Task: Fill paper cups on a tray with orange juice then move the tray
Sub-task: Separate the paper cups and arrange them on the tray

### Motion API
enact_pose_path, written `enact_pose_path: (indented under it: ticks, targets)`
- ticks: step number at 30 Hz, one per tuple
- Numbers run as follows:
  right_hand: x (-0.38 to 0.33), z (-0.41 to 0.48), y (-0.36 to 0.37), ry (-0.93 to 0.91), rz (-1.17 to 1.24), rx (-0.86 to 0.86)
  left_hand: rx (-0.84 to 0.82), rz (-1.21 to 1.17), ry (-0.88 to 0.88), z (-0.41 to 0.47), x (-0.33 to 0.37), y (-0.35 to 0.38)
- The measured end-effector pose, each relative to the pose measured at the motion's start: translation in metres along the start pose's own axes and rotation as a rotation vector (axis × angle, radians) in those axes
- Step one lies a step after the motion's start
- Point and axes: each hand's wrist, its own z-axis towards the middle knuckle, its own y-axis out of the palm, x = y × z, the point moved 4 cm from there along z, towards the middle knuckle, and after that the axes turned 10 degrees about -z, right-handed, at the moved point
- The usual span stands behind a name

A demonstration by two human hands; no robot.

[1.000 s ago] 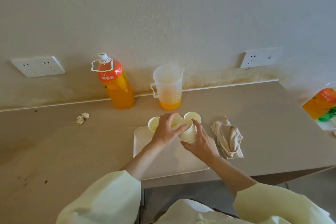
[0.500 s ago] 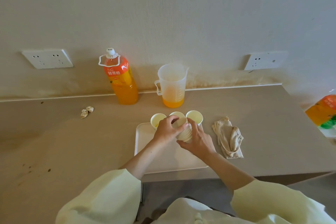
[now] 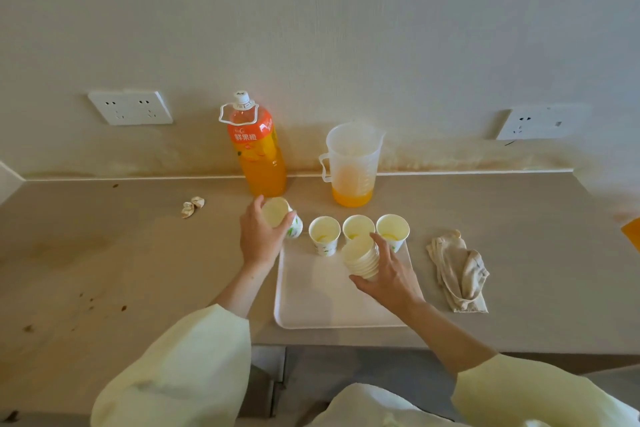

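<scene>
A white tray (image 3: 311, 298) lies on the counter in front of me. Three paper cups stand in a row along its far edge: the left cup (image 3: 324, 235), the middle cup (image 3: 356, 227) and the right cup (image 3: 393, 228), each with a little yellow at the bottom. My left hand (image 3: 258, 236) grips a single paper cup (image 3: 280, 215), tilted, just off the tray's far left corner. My right hand (image 3: 386, 276) holds a stack of nested paper cups (image 3: 360, 256) above the tray. An orange juice bottle (image 3: 258, 149) and a clear jug (image 3: 351, 165) with some juice stand by the wall.
A crumpled beige cloth (image 3: 460, 270) lies right of the tray. Small scraps of crumpled paper (image 3: 192, 206) sit at the left. Another orange package (image 3: 632, 232) shows at the right edge. Wall sockets (image 3: 130, 107) are above the counter. The counter's front edge runs just under the tray.
My left hand has pulled one cup off the stack and carried it left, beyond the tray's corner. My right hand keeps the stack. The camera view has shifted.
</scene>
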Motion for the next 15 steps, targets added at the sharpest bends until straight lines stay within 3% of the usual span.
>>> enact_pose_path:
  ticks: [8, 15]
  targets:
    - [0.004, 0.004, 0.006, 0.052, 0.074, 0.016, -0.270, 0.045, -0.017, -0.009, -0.037, 0.029]
    - [0.004, 0.002, 0.012, 0.035, 0.038, -0.008, -0.349, 0.031, -0.014, -0.009, -0.044, 0.044]
